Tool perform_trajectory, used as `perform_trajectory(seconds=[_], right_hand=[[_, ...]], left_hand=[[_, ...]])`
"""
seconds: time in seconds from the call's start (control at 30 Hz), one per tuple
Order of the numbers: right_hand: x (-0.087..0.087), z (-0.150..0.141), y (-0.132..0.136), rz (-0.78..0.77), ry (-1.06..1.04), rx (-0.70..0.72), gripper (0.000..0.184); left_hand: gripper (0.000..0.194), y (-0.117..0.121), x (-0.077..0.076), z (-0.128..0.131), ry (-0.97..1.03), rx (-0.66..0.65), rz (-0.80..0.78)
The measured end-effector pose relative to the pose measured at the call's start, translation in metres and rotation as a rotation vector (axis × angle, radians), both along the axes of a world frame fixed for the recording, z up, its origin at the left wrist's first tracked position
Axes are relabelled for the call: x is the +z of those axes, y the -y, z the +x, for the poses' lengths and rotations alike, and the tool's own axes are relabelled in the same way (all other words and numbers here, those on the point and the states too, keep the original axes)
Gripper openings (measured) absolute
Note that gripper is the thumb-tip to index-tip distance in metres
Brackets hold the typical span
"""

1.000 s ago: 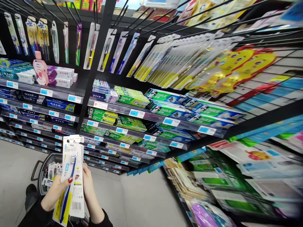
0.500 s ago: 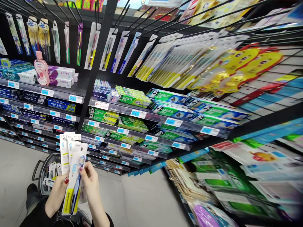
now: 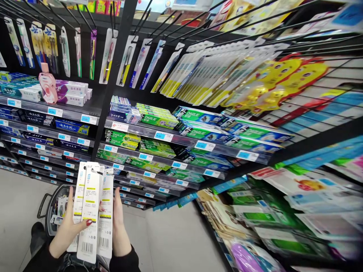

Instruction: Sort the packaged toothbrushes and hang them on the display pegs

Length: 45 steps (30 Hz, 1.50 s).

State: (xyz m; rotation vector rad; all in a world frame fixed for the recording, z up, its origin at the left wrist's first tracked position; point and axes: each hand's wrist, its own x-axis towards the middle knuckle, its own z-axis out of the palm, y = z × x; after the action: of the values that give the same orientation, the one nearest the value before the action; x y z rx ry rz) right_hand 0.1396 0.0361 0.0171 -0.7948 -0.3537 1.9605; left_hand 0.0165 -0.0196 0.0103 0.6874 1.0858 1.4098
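Three packaged toothbrushes (image 3: 90,198) are fanned side by side between my hands, with white printed backs and barcodes facing me. My left hand (image 3: 64,230) is closed around the left and middle packs, its red-nailed thumb lying across the middle one. At the right pack's outer edge, my right hand (image 3: 119,226) supports the fan with fingers tucked behind it; a fingertip shows in the gap between packs. Below and left of the packs sits a dark shopping basket (image 3: 48,219) with more packaged toothbrushes inside, partly covered by my left hand and sleeve.
Hanging toothbrush packs (image 3: 195,79) fill hooks ahead. Under them, shelves hold toothpaste boxes (image 3: 157,118) and a pink bottle (image 3: 47,87). Yellow cartoon-shaped packs (image 3: 286,77) hang further right. Another rack with green packs (image 3: 272,215) stands at the right. My shoe (image 3: 38,228) is beside the basket.
The front pack, earlier showing a blue toothbrush, no longer faces me with its front; white backs show now. The packs have spread into a fan, and my right hand has moved to their right edge.
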Motion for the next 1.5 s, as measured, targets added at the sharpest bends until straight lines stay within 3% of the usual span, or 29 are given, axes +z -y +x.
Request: perform_trajectory(seconds=[0.07,0.17,0.27,0.37,0.47,0.63,0.77,0.97,1.23,1.5], right_hand=[[-0.001,-0.004,0.004,0.036,0.116,-0.063,0.04],[-0.005,-0.009,0.007,0.114,0.238,-0.124,0.03],[-0.011,-0.013,0.007,0.181,0.261,-0.081,0.034],[-0.018,-0.016,0.006,0.205,0.389,-0.118,0.038],[-0.023,-0.016,0.007,0.282,0.674,-0.171,0.043],[-0.026,-0.012,0.012,0.42,1.015,-0.146,0.049],[-0.024,-0.01,0.015,0.484,0.986,-0.147,0.039],[-0.021,-0.006,0.007,0.43,0.796,-0.172,0.037],[-0.016,0.006,0.001,0.439,1.219,-0.178,0.037],[-0.022,-0.012,0.013,0.533,1.132,-0.259,0.037]], left_hand=[[0.1,-0.002,-0.007,-0.001,-0.062,-0.022,-0.052],[0.06,-0.004,-0.011,-0.008,-0.093,-0.085,-0.179],[0.051,-0.005,-0.007,-0.013,0.008,-0.09,-0.28],[0.048,-0.004,0.0,-0.013,0.116,-0.144,-0.302],[0.052,-0.003,0.006,-0.011,0.125,-0.162,-0.286],[0.064,-0.002,0.011,-0.009,0.163,-0.223,-0.329],[0.067,-0.002,0.012,-0.008,0.208,-0.242,-0.361],[0.07,-0.002,0.011,-0.01,0.333,-0.312,-0.389],[0.074,0.002,0.006,-0.013,0.504,-0.414,-0.349],[0.074,0.001,0.004,-0.006,0.362,-0.393,-0.366]])
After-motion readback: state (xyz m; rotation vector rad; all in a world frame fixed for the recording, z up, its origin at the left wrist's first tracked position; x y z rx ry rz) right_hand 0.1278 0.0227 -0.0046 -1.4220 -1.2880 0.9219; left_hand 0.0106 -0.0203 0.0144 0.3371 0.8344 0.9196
